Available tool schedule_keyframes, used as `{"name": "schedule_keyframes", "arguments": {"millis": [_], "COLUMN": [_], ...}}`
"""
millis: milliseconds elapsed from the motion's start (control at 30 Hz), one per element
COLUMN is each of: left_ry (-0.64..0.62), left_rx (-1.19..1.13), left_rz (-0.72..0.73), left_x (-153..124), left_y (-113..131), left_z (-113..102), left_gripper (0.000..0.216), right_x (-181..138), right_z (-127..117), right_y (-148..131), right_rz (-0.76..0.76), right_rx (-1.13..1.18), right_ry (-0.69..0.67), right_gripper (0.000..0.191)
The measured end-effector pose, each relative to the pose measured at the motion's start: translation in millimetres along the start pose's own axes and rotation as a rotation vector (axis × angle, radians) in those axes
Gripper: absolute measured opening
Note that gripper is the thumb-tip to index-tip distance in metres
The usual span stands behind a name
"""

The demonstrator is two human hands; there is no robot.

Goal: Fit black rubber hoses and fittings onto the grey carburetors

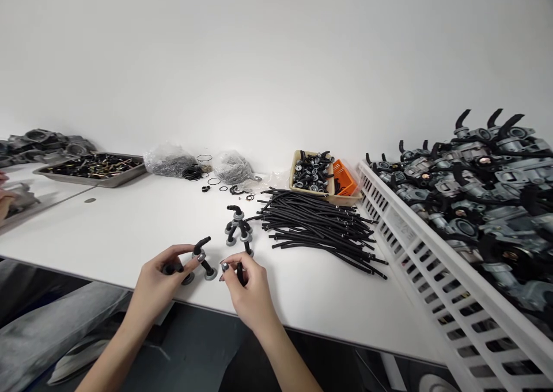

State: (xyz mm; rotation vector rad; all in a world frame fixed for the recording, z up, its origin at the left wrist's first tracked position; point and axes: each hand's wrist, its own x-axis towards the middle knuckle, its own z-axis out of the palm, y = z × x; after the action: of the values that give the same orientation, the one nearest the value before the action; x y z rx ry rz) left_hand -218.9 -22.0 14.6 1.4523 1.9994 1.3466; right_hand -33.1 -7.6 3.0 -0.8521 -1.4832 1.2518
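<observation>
My left hand [162, 274] is closed, thumb and fingers pinching a grey round cap with a bent black rubber elbow [201, 244] that points up and right. Under and beside it, similar capped elbows [210, 271] stand on the white table, one partly covered by the hand. To the right, my right hand [250, 285] has its fingers curled together near the table's front edge. A short black piece shows between those fingers, too covered to name. Just beyond both hands stands a small cluster of grey-capped black elbows [236, 216], some stacked on others.
Black rubber hoses [315, 222] lie in a pile right of centre. Behind them is a cream bin [295, 157] of capped parts with an orange basket [344, 179]. A white crate [415, 236] of metal castings borders the right. A metal tray [125, 179] and another person's hand [4, 199] are left.
</observation>
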Motion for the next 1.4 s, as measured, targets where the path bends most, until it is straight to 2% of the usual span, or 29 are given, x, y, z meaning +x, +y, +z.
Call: {"name": "schedule_keyframes", "arguments": {"millis": [167,400,633,700,800,900,1000,1200,1333,1400], "left_ry": [0.042,0.024,-0.004,-0.066,-0.308,-0.496,-0.625,-0.705,-0.74,-0.693], "left_rx": [-0.012,-0.027,0.099,0.217,0.377,0.43,0.492,0.531,0.45,0.377], "left_rz": [-0.004,-0.042,0.043,0.063,0.099,0.118,0.102,0.101,0.141,0.181], "left_x": [-5,-6,4,17,46,76,95,98,95,94], "left_y": [3,5,8,16,32,42,43,37,39,42], "left_z": [1,1,-9,-15,-16,-6,10,25,21,16], "left_gripper": [0.046,0.043,0.045,0.044,0.037,0.027,0.02,0.017,0.014,0.017], "right_x": [0,0,0,1,1,1,1,0,0,0], "right_z": [0,0,0,0,-1,-2,-1,0,0,0], "right_y": [2,2,-3,-5,-7,-5,-1,1,-1,-1], "right_rz": [-0.003,-0.01,0.017,0.029,0.035,0.034,0.029,0.006,0.01,0.012], "right_rx": [0.007,-0.002,0.0,-0.007,-0.021,-0.02,-0.021,-0.035,-0.045,-0.04], "right_ry": [-0.01,-0.006,0.002,-0.006,-0.024,-0.028,-0.018,-0.016,-0.024,-0.024], "right_gripper": [0.014,0.013,0.013,0.013,0.012,0.011,0.012,0.012,0.012,0.011]}}
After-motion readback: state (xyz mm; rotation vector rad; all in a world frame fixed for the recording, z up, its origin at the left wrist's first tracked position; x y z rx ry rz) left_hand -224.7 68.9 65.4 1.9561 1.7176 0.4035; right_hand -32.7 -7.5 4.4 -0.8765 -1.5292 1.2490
